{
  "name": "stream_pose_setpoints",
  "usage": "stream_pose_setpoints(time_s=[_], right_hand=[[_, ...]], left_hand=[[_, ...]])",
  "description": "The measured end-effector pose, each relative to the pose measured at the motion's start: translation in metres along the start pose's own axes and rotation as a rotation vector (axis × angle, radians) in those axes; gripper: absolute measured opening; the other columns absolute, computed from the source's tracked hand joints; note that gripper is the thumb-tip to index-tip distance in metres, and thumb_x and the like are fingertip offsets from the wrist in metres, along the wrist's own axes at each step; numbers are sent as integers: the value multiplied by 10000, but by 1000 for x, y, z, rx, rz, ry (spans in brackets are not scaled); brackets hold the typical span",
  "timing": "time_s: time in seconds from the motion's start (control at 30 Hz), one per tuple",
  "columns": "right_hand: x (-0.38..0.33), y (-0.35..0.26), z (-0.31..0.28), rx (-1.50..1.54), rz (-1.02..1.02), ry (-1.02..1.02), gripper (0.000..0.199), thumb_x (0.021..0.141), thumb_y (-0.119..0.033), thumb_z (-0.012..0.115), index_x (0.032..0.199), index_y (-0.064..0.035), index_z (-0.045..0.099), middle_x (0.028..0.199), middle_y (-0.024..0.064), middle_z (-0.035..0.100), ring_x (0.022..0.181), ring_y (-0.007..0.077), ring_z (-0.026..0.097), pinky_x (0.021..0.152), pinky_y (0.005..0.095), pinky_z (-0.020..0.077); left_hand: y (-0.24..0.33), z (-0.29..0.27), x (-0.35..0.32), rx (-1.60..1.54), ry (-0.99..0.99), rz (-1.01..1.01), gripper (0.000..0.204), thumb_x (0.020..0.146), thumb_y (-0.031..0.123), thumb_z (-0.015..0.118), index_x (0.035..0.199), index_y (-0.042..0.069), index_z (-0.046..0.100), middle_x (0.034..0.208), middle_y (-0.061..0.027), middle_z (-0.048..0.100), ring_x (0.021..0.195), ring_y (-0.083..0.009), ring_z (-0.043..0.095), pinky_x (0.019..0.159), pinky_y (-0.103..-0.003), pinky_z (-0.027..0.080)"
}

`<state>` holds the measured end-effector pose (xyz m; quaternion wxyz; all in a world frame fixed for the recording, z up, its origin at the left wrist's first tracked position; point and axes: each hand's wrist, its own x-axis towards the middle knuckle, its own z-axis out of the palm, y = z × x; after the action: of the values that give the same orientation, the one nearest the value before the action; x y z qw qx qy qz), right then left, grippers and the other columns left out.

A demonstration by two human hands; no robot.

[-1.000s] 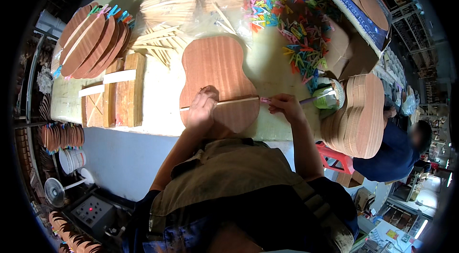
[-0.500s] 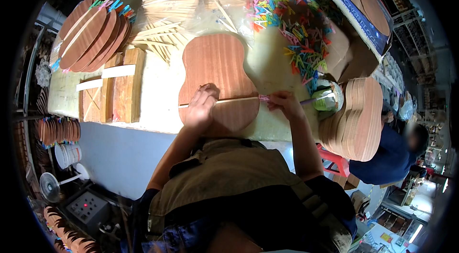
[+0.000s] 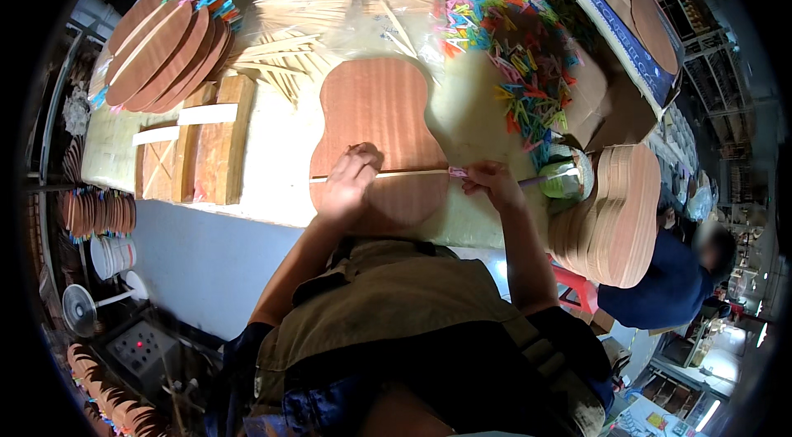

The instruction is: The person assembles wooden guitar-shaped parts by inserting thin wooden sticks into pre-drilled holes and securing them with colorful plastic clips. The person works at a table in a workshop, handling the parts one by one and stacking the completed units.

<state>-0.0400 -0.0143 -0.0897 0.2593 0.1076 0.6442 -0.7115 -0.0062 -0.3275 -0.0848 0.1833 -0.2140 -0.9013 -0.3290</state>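
In front of me lies a guitar-shaped wooden plate (image 3: 375,119), reddish brown, its wide end toward me. A thin pale wooden strip (image 3: 412,174) runs across its wide part, from edge to edge. My left hand (image 3: 351,183) presses on the strip left of the middle, its fingers curled and close together. At the right edge, my right hand (image 3: 493,183) pinches a small pink clothespin (image 3: 456,172) at the strip's end. Whether the clothespin's jaws grip both the strip and the plate is too small to tell.
Stacked guitar-shaped plates (image 3: 606,214) stand at right beside a pot (image 3: 569,173) with a purple handle. Colourful clothespins (image 3: 532,82) spill from a cardboard box (image 3: 615,82). Strips (image 3: 285,57), a wooden jig (image 3: 219,140) and clipped plates (image 3: 161,57) lie left. A co-worker (image 3: 660,272) sits right.
The view has shifted slightly. Both hands keep nearly the same place on the plate, with the pink clothespin still at its right edge.
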Motion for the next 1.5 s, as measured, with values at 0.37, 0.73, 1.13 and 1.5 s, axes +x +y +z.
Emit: stream_pose_setpoints(time_s=[0.37,0.73,1.13,1.5], right_hand=[[6,-15,-5,-143,-14,-42,208,836,-122,642,918,69,636,798,124,646,668,184,636,630,288,547],[27,28,-24,181,167,-129,262,812,-201,685,949,16,632,837,108,655,722,193,640,678,305,527],[18,20,-18,203,44,-56,173,844,-125,640,914,33,631,780,97,640,636,156,603,593,285,512],[9,13,1,144,10,28,170,839,-87,635,931,56,622,804,116,650,657,168,625,597,278,546]], left_hand=[[0,1,0,-11,-19,-17,199,653,7,535,841,11,600,990,-108,569,1037,-325,531,946,-422,421],[-1,3,0,-1,11,-9,210,665,1,511,849,15,613,985,-103,569,990,-306,543,895,-401,440],[1,-1,1,9,-25,-22,244,638,-48,503,856,9,595,983,-116,559,1042,-336,532,925,-410,435],[4,-2,1,8,-16,-14,265,602,-40,510,849,5,593,964,-118,559,1040,-329,538,907,-411,446]])
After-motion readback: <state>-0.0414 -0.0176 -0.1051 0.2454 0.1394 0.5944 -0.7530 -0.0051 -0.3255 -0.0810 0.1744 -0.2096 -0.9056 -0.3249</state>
